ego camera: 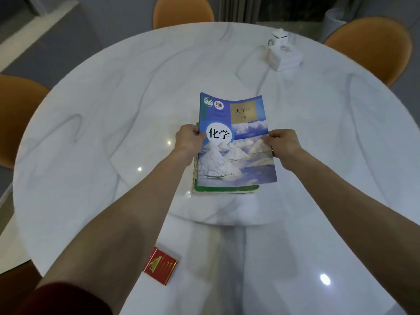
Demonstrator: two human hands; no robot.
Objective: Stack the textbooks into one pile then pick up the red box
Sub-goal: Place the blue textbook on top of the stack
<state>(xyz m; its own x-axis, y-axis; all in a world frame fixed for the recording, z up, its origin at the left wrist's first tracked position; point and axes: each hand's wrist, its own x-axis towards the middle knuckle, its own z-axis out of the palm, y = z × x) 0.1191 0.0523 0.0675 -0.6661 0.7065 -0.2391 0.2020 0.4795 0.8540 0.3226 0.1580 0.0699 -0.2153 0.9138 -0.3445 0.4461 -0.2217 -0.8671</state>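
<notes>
A blue chemistry textbook [236, 144] with white salt mounds on its cover lies on top of a pile of textbooks [225, 189] at the middle of the round table. Its far end curls upward. My left hand [189, 138] grips its left edge and my right hand [283, 144] grips its right edge. Green covers of the lower books show at the near and left sides. A small red box [160, 266] with a gold emblem lies flat near the table's front edge, beside my left forearm.
The white marble table [102, 133] is round, with a raised round centre plate. A white tissue box [284, 55] and a small white object stand at the far right. Orange chairs [372, 46] stand around the table.
</notes>
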